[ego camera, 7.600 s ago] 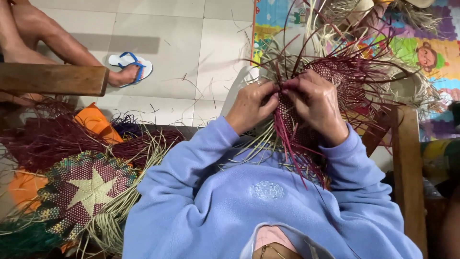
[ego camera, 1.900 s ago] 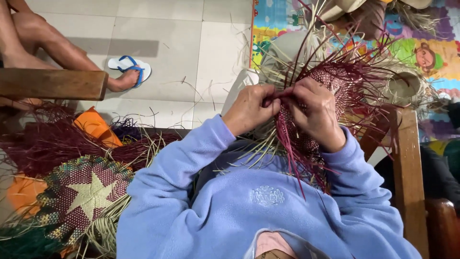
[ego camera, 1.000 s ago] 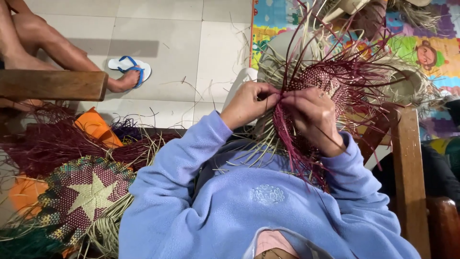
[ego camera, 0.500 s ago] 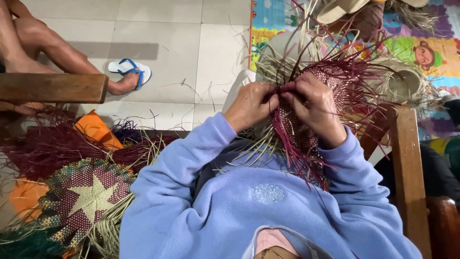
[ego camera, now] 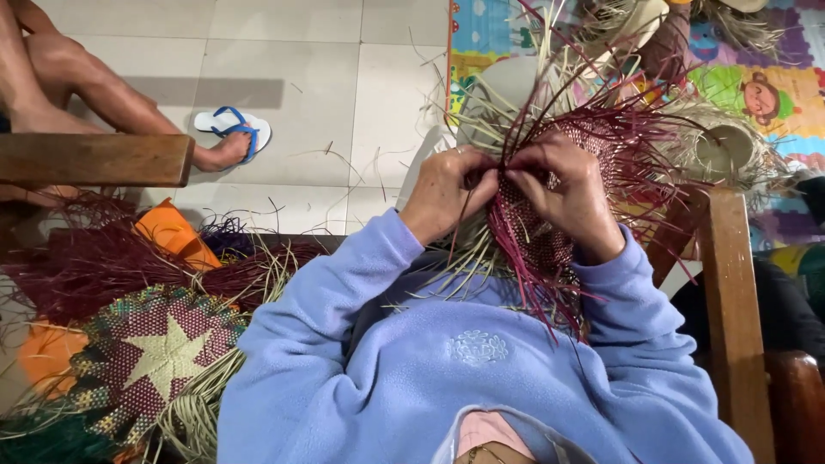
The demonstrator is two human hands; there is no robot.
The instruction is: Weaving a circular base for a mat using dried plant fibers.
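My left hand [ego camera: 447, 191] and my right hand [ego camera: 567, 196] meet over a half-woven piece of dark red and pale straw [ego camera: 537, 245] held above my lap. Fingers of both hands pinch thin dark red strips [ego camera: 507, 150] near the top edge of the weave. Loose red and straw-coloured ends fan out upward and downward around the hands. My light blue sleeves [ego camera: 335, 292] cover both arms to the wrists.
A finished round woven mat with a pale star [ego camera: 159, 357] lies at lower left beside bundles of dark red fibre [ego camera: 103, 266] and orange pieces [ego camera: 172, 236]. Wooden chair arms [ego camera: 730, 292] flank me. Another person's leg and a blue sandal [ego camera: 232, 129] rest on the tiled floor. A colourful play mat [ego camera: 756, 94] lies upper right.
Both hands stay on the weave, working the strips with small finger movements; the piece shifts slightly. Nothing else has moved.
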